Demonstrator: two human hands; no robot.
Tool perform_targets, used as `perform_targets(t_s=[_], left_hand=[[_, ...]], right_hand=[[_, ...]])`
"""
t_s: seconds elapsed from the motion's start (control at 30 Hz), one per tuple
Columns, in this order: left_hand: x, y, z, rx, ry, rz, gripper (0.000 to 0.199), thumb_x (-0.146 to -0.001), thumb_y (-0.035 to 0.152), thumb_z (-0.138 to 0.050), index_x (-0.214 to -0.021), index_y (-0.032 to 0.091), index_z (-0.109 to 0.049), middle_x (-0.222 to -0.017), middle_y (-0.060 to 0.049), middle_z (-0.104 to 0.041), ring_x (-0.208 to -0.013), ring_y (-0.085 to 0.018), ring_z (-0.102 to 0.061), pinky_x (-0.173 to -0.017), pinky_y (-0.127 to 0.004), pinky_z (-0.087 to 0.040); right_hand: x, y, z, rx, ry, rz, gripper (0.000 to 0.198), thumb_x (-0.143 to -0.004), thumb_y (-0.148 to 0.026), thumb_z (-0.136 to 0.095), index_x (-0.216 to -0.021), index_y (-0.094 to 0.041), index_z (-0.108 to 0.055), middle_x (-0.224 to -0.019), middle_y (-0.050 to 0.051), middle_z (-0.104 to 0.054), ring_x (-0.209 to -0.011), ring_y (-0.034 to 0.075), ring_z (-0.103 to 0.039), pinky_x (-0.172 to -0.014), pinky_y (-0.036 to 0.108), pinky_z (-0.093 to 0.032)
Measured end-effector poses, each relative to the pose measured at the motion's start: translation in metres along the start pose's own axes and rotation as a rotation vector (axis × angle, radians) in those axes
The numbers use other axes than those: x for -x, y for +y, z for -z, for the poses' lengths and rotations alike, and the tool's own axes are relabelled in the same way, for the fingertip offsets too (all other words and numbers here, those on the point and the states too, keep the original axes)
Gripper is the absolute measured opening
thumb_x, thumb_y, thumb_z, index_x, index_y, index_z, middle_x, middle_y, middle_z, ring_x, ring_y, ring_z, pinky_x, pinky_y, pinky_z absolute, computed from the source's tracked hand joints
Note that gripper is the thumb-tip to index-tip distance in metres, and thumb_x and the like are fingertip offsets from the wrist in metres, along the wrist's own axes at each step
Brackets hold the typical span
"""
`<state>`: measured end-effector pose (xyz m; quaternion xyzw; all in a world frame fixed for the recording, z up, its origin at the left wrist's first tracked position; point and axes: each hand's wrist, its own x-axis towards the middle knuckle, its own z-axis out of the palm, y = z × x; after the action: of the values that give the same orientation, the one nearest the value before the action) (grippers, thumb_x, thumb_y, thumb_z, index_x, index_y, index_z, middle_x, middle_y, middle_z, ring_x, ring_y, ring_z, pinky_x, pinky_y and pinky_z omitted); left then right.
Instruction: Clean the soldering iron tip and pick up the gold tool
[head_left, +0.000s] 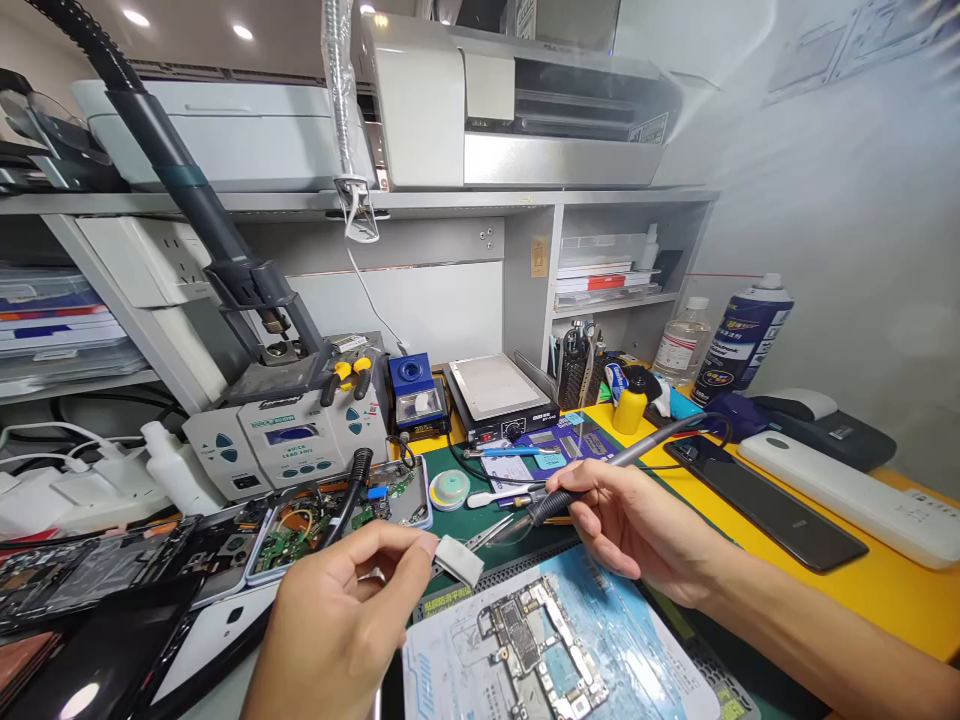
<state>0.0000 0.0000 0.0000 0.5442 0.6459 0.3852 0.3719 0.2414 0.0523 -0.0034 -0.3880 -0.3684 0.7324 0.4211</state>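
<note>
Between the thumb and fingers of my left hand is a small folded white wipe, held just above the near work pad. My right hand grips a soldering iron by its black ribbed sleeve, and its grey handle runs back to the right. The iron's front end points left towards the wipe. Slim metal tips show between the two; I cannot tell what they belong to. Below both hands, a phone logic board lies on the white and blue pad, touched by neither hand.
A hot-air station stands at back left, beside open trays of phone parts. Behind are a blue soldering stand and a flat heating plate. A black phone lies right, near a spray can.
</note>
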Motion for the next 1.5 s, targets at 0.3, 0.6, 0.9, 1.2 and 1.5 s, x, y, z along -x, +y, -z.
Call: perform_targets(t_s=[0.3,0.6,0.9,1.2,1.5], left_hand=[[0.002,-0.002,-0.001,0.035,0.033,0.023,0.047,-0.065,0.066,-0.061,-0.075,0.021,-0.065,-0.053,0.002,-0.048,-0.051,-0.010,-0.045,-0.048,-0.020,-0.035],[-0.003,-0.007,0.000,0.024,0.007,0.022,0.050,-0.064,0.068,-0.062,-0.077,0.021,-0.065,-0.054,0.002,-0.051,-0.050,-0.011,-0.046,-0.047,-0.021,-0.034],[-0.004,-0.012,-0.001,0.035,0.008,0.034,0.053,-0.063,0.070,-0.061,-0.079,0.020,-0.067,-0.057,0.001,-0.050,-0.051,-0.010,-0.045,-0.048,-0.021,-0.035],[0.003,0.000,-0.004,0.052,0.029,0.031,0.044,-0.066,0.063,-0.061,-0.078,0.020,-0.064,-0.056,0.004,-0.046,-0.052,-0.010,-0.045,-0.052,-0.021,-0.032],[-0.003,-0.007,-0.003,0.045,-0.005,0.029,0.048,-0.066,0.066,-0.060,-0.079,0.020,-0.064,-0.056,0.004,-0.045,-0.052,-0.010,-0.045,-0.051,-0.022,-0.034]], right_hand=[[0.001,-0.001,-0.001,-0.004,0.010,-0.006,0.018,-0.085,-0.022,-0.051,-0.083,-0.012,-0.066,-0.043,-0.003,-0.055,-0.022,0.006,-0.044,-0.025,0.013,-0.027],[-0.001,0.002,0.001,-0.001,0.002,-0.001,0.018,-0.084,-0.023,-0.051,-0.083,-0.013,-0.066,-0.044,-0.003,-0.055,-0.022,0.006,-0.043,-0.025,0.013,-0.027],[0.000,0.000,0.000,0.002,0.009,-0.004,0.018,-0.085,-0.023,-0.051,-0.084,-0.013,-0.066,-0.044,-0.004,-0.055,-0.022,0.005,-0.043,-0.026,0.013,-0.026],[-0.002,0.000,0.000,0.006,0.010,-0.003,0.018,-0.084,-0.024,-0.051,-0.083,-0.012,-0.066,-0.044,-0.004,-0.055,-0.022,0.005,-0.043,-0.026,0.013,-0.026],[-0.001,0.001,-0.001,0.010,0.010,-0.009,0.018,-0.084,-0.024,-0.052,-0.083,-0.012,-0.065,-0.044,-0.004,-0.056,-0.022,0.005,-0.044,-0.026,0.013,-0.027]])
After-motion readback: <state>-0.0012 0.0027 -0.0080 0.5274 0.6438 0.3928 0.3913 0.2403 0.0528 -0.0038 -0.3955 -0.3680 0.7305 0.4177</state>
